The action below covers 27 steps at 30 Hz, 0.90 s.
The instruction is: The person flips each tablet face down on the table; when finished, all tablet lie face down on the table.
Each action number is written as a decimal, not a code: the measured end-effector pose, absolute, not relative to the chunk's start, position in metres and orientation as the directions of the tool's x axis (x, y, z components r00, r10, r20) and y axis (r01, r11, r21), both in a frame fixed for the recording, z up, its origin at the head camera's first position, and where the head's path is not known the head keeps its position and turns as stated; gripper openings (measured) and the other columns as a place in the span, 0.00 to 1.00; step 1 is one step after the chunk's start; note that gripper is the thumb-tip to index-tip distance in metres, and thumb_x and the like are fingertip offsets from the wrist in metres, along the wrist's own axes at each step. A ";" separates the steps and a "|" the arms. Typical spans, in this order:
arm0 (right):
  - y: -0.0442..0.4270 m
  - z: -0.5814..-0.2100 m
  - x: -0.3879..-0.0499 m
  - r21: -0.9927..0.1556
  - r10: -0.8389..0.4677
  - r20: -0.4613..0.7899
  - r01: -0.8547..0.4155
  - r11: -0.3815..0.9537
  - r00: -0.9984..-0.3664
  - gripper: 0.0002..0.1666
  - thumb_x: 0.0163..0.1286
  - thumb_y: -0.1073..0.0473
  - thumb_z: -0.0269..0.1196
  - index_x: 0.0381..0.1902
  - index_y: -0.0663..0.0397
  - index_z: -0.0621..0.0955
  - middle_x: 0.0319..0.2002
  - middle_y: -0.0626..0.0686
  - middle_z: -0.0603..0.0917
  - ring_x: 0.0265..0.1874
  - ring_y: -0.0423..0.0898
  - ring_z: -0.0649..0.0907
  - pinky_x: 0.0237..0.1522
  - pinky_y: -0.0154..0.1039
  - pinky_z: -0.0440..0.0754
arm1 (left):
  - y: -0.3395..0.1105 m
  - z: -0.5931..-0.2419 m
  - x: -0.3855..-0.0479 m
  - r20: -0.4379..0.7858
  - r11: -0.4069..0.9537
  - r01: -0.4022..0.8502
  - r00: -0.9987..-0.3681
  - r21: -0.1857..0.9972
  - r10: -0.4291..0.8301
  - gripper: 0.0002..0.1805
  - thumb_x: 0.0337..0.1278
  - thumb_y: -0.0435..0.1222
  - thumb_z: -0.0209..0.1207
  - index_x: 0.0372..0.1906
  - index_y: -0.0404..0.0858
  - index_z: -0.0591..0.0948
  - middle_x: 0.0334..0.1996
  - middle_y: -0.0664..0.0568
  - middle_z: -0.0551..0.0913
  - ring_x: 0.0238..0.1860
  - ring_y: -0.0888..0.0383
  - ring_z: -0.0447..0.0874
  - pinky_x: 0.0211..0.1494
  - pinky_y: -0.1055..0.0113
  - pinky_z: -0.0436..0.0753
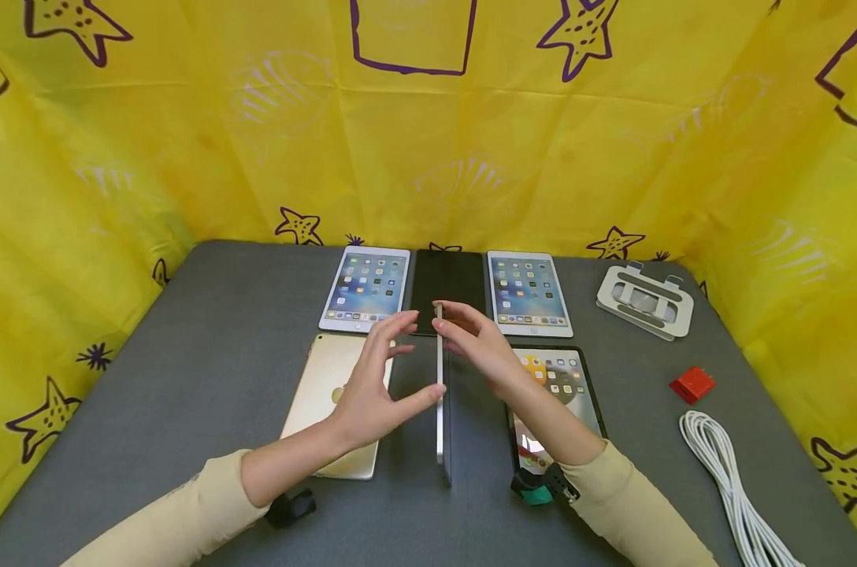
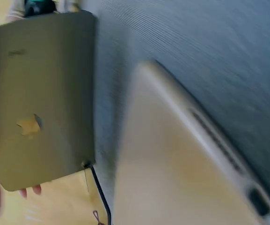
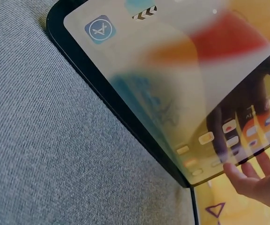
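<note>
A tablet (image 1: 439, 417) stands upright on its long edge at the middle of the table. Its back with the apple logo (image 2: 36, 93) shows in the left wrist view. The dark-rimmed screen (image 3: 172, 61) in the right wrist view seems to be its front. My right hand (image 1: 471, 339) pinches the tablet near its far upper corner. With fingers spread, my left hand (image 1: 372, 394) is beside it, thumb tip at the tablet's edge. Below the left hand a gold tablet (image 1: 308, 394) lies face down. Under the right forearm lies a black-rimmed tablet (image 1: 563, 386), screen lit.
At the back lie a white tablet (image 1: 368, 287), a black tablet (image 1: 448, 276) and another white tablet (image 1: 529, 291). To the right are a white folding stand (image 1: 644, 303), a red charger block (image 1: 692, 385) and a coiled white cable (image 1: 729, 480). Yellow cloth (image 1: 400, 157) walls the table.
</note>
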State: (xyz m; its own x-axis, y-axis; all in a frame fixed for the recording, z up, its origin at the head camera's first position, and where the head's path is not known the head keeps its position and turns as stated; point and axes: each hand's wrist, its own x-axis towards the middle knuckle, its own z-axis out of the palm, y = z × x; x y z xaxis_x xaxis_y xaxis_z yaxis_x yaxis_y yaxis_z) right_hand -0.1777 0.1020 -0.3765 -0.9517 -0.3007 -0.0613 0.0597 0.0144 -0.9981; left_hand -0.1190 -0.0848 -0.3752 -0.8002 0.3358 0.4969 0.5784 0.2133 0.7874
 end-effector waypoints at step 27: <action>0.120 -0.380 -0.174 -0.961 -0.312 -0.109 0.181 -0.211 -0.944 0.29 0.71 0.58 0.55 0.67 0.60 0.67 0.63 0.58 0.71 0.64 0.61 0.69 0.49 0.52 0.80 | -0.064 -0.378 -0.102 0.658 0.117 0.957 -0.269 0.266 0.703 0.23 0.42 0.41 0.70 0.47 0.39 0.80 0.59 0.47 0.77 0.70 0.42 0.62 0.63 0.62 0.74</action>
